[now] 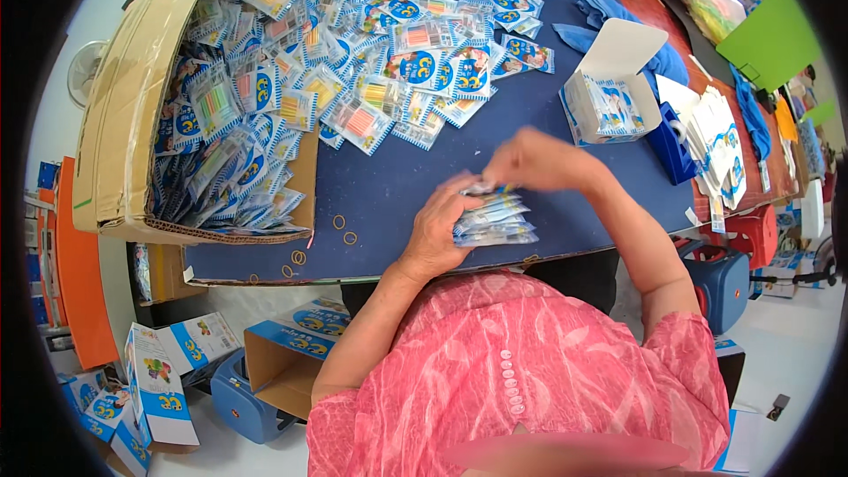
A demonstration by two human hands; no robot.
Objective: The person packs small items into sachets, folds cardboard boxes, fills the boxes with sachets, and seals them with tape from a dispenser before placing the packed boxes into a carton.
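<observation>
Blue table (380,194); pkt stack (495,219) by near edge. L hand (439,223) grasps its left side; R hand (545,161) at top, blurred, can't tell its grip. Keep pkt edges flush, squeeze lightly.

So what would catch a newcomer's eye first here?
A heap of small packets, spread from a cardboard box across the blue table, upper left. Near the middle, the left hand holds a stack of packets, the right hand blurred beside it. An open white carton stands to the right.
</observation>
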